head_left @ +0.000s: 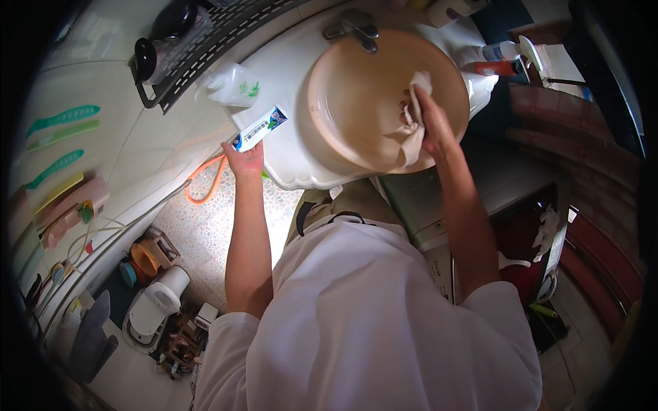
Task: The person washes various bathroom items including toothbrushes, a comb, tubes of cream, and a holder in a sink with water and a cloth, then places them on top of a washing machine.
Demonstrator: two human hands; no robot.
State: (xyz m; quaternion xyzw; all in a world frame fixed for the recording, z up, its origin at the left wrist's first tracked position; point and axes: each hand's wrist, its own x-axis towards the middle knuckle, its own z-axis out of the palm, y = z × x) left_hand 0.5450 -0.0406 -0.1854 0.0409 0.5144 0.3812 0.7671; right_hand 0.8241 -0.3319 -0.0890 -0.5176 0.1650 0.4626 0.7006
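A white and blue toothpaste tube point(262, 128) rests in my left hand point(245, 159), which is closed round its lower end beside the sink's left edge. My right hand point(436, 127) grips a crumpled pale cloth point(412, 140) above the right side of a large peach-coloured basin point(327, 140). The cloth hangs down toward the inside of the basin, where there seems to be water. Behind the tube, a translucent pump bottle point(233, 85) with a green leaf print stands on the white sink counter point(284, 161).
A metal faucet point(351, 29) reaches over the basin's far rim. On the left wall is a black perforated rack point(199, 58) with bottles. Several bottles, one red point(495, 68), stand at the right. An orange hose point(211, 183) hangs beside the counter. A grey-topped appliance point(473, 188) stands at right.
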